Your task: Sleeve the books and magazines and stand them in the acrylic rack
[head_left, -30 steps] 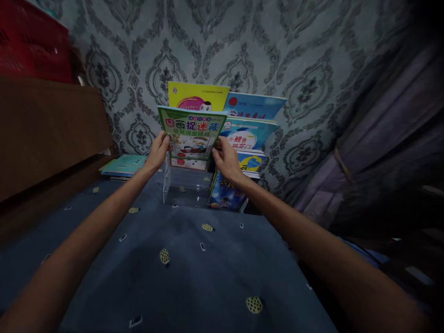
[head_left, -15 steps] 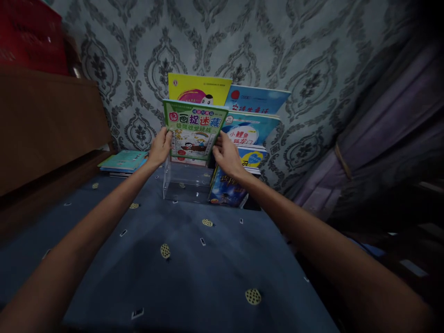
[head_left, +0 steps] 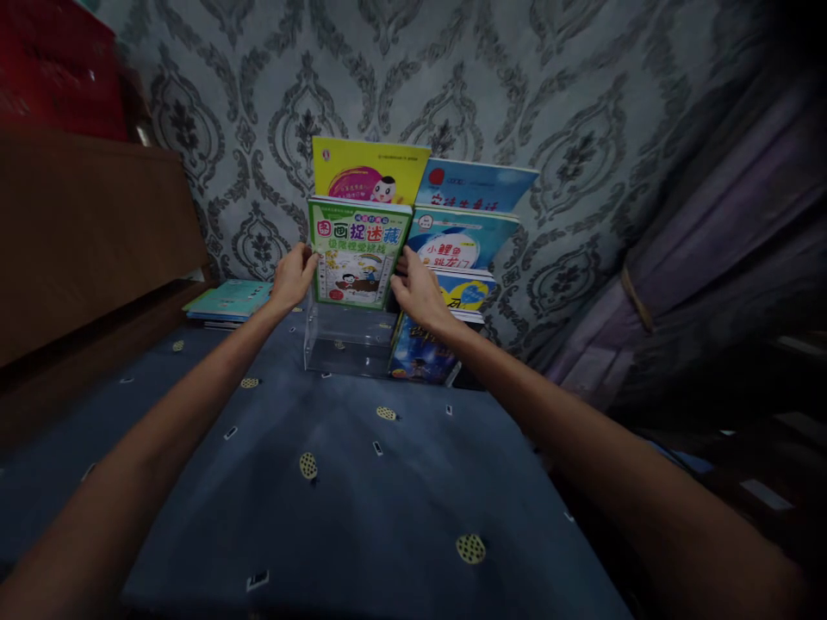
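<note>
A green picture book (head_left: 357, 252) stands upright in the left column of a clear tiered rack (head_left: 342, 343), in front of a yellow book (head_left: 369, 170). My left hand (head_left: 292, 277) grips the green book's left edge and my right hand (head_left: 416, 290) its right edge. The rack's right column carries a pale blue book (head_left: 481, 185), a blue-and-white book (head_left: 460, 241), another blue one (head_left: 470, 295) and a dark blue book (head_left: 419, 357) at the bottom. The rack's lowest left tier shows no book.
The rack stands on a dark blue patterned cloth (head_left: 349, 482) against a patterned wall. A flat stack of teal books (head_left: 229, 301) lies to the left beside a brown wooden board (head_left: 83, 232). A purple curtain (head_left: 711, 258) hangs on the right.
The green book has gone from tilted and held forward to upright and lower, sitting in the rack's left column. Both hands followed it toward the rack.
</note>
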Available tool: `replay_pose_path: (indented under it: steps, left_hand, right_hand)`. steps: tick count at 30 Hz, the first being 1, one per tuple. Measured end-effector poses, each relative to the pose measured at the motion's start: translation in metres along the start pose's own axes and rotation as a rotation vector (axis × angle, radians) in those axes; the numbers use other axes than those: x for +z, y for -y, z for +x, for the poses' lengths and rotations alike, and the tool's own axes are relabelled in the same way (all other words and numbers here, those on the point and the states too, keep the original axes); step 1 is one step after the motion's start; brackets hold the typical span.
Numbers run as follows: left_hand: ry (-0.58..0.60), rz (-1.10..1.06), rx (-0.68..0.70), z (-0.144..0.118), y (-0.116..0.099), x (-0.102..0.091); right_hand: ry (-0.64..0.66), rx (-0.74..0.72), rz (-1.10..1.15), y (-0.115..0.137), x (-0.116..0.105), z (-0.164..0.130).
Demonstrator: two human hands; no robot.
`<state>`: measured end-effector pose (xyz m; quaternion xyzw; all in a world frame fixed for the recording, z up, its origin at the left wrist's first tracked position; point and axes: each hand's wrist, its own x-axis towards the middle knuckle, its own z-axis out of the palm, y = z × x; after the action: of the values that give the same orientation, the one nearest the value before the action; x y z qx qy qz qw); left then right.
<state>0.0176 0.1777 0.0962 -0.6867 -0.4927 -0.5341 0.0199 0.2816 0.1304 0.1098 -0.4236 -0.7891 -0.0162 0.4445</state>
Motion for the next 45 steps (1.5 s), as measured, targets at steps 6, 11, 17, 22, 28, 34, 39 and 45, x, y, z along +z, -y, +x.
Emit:
replay_pose_path:
  steps: [6,11,17,22,28,34,39,45]
  left_hand:
    - [-0.009,0.012,0.019,0.0,0.0,-0.002]
    - [-0.007,-0.053,0.09,0.005,0.005,0.003]
    - [0.046,-0.278,0.065,0.017,0.015,0.014]
    - [0.05,-0.326,0.065,0.027,0.022,0.02]
    - [0.075,-0.347,0.082,0.028,0.024,0.019]
    - [0.108,-0.309,0.1,0.025,0.023,0.013]
    - [0.108,-0.27,0.095,0.02,0.02,0.008]
    - [0.092,-0.237,0.091,0.016,0.016,0.005]
  right_hand:
    - [0.024,0.066,0.023,0.004,0.0,-0.004]
    - [0.022,0.108,0.034,0.004,0.001,0.0]
    - [0.0,0.183,0.005,0.007,0.006,0.009]
    - [-0.025,0.182,0.01,0.009,0.012,0.013]
    - [-0.039,0.149,0.033,0.005,0.014,0.01]
    - [-0.03,0.173,0.026,0.005,0.016,0.006]
    - [-0.068,0.227,0.013,0.009,0.013,0.008]
    - [-0.069,0.29,0.208,0.025,0.0,0.02]
